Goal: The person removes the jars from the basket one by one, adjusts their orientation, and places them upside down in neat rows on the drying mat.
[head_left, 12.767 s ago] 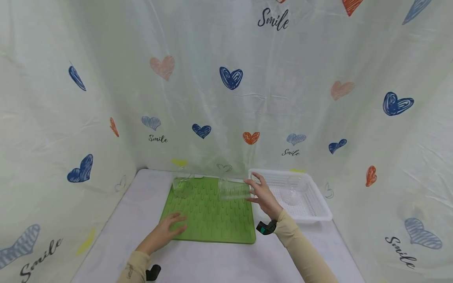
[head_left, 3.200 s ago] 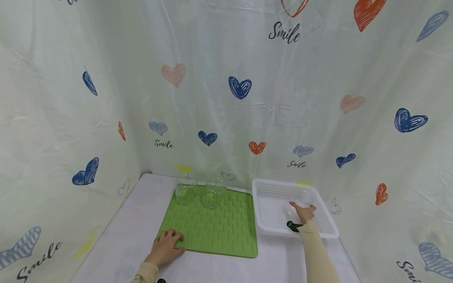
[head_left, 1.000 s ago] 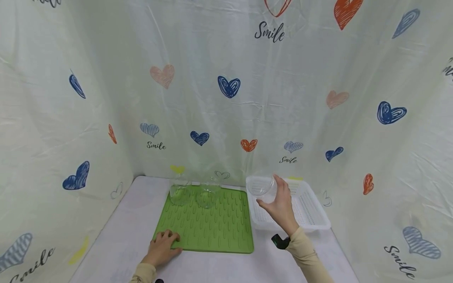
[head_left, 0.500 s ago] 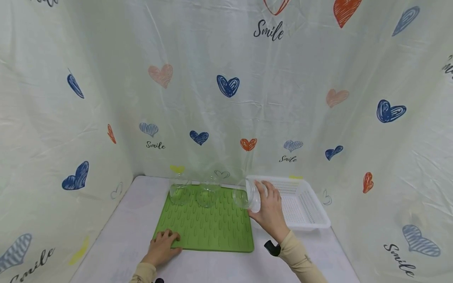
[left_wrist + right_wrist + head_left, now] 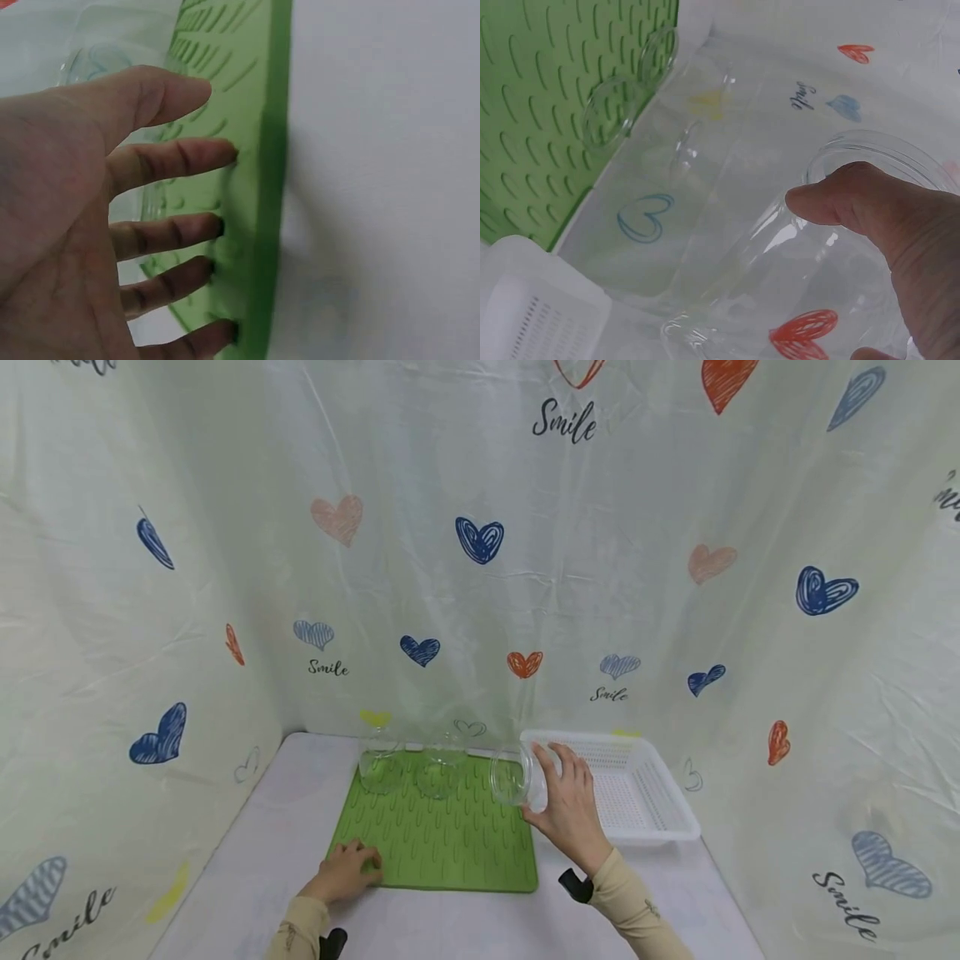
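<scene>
In the head view my right hand (image 5: 572,806) grips a clear drinking glass (image 5: 512,777), tilted on its side over the mat's right edge. The right wrist view shows my thumb (image 5: 840,195) across the wall of that same glass (image 5: 780,251). Two more clear glasses stand along the back of the green ridged mat (image 5: 450,852): one at the back left (image 5: 381,770), the other just right of it (image 5: 438,772). My left hand (image 5: 345,870) is at the mat's front left corner, its spread fingers over the mat edge in the left wrist view.
A white perforated plastic basket (image 5: 678,802) sits right of the mat, partly behind my right hand. The white tabletop (image 5: 442,931) extends in front of both. A curtain (image 5: 420,568) printed with hearts surrounds the back and sides.
Since 12.8 seconds ago, a second glass has come to stand on the mat. My right hand has lifted another from the basket and carried it left. My left hand has risen slightly.
</scene>
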`<action>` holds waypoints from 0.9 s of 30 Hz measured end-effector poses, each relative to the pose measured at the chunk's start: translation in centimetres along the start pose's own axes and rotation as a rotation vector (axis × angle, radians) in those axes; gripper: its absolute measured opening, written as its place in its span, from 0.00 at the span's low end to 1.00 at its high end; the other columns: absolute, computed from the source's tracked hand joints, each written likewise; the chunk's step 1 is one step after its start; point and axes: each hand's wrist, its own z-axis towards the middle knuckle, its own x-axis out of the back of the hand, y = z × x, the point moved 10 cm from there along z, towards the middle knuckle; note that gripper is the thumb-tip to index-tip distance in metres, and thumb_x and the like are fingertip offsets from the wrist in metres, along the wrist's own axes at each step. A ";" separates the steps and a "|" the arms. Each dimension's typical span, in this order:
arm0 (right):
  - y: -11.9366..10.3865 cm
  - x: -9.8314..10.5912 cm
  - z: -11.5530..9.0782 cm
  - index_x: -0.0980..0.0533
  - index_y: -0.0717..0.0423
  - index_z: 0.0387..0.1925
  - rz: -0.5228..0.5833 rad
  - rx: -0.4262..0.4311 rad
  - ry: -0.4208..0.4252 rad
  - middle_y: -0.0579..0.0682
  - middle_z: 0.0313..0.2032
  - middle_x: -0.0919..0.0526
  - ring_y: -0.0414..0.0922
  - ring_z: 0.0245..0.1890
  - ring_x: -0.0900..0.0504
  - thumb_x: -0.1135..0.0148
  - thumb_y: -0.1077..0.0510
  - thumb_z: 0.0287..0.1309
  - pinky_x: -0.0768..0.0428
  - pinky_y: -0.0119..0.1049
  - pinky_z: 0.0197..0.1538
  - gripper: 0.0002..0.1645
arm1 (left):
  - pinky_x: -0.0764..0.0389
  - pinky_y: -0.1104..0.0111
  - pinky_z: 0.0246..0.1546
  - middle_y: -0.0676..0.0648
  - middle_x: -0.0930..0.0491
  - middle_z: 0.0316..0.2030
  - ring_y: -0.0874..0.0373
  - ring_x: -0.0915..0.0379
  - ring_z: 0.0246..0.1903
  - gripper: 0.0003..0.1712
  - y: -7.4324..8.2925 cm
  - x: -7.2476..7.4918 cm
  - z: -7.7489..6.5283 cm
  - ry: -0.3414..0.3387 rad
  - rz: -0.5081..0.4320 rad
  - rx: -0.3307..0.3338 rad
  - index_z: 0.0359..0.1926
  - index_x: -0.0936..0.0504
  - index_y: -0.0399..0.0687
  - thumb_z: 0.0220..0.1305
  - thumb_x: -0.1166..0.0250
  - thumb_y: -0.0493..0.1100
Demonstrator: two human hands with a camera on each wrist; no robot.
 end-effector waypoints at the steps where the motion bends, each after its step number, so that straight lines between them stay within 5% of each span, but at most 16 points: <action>1: 0.0 0.1 0.1 0.40 0.48 0.70 -0.003 0.000 -0.003 0.62 0.61 0.33 0.64 0.57 0.30 0.19 0.47 0.27 0.32 0.65 0.59 0.64 | 0.28 0.35 0.43 0.45 0.26 0.43 0.38 0.33 0.47 0.06 0.0 0.2 0.2 -0.015 -0.017 -0.002 0.34 0.20 0.57 0.60 0.33 0.50; 7: 0.0 0.2 0.1 0.41 0.47 0.70 -0.015 -0.002 -0.022 0.62 0.61 0.34 0.64 0.57 0.30 0.20 0.46 0.28 0.32 0.65 0.60 0.63 | 0.22 0.47 0.40 0.43 0.21 0.42 0.45 0.26 0.42 0.10 -0.2 1.7 1.2 -0.071 -0.189 0.026 0.40 0.19 0.50 0.64 0.38 0.49; 14: -0.1 0.5 0.1 0.40 0.46 0.70 -0.017 0.011 -0.009 0.61 0.61 0.33 0.64 0.58 0.30 0.20 0.46 0.27 0.32 0.67 0.60 0.63 | 0.24 0.44 0.50 0.34 0.28 0.57 0.36 0.29 0.55 0.27 1.2 5.8 2.6 0.105 -0.203 0.000 0.59 0.30 0.40 0.66 0.39 0.53; 21: -0.3 0.3 0.3 0.40 0.45 0.70 -0.018 0.016 -0.028 0.61 0.61 0.33 0.64 0.59 0.31 0.18 0.45 0.27 0.33 0.67 0.60 0.64 | 0.29 0.41 0.56 0.34 0.37 0.65 0.37 0.36 0.62 0.37 5.9 9.5 3.4 0.256 -0.292 -0.133 0.70 0.41 0.41 0.67 0.39 0.52; 27: -0.7 0.2 0.3 0.41 0.44 0.71 -0.008 0.011 -0.060 0.61 0.61 0.33 0.64 0.58 0.31 0.19 0.46 0.28 0.33 0.66 0.61 0.64 | 0.30 0.41 0.59 0.42 0.44 0.71 0.39 0.40 0.66 0.42 11.3 10.8 3.2 0.288 -0.410 -0.249 0.73 0.43 0.59 0.62 0.36 0.60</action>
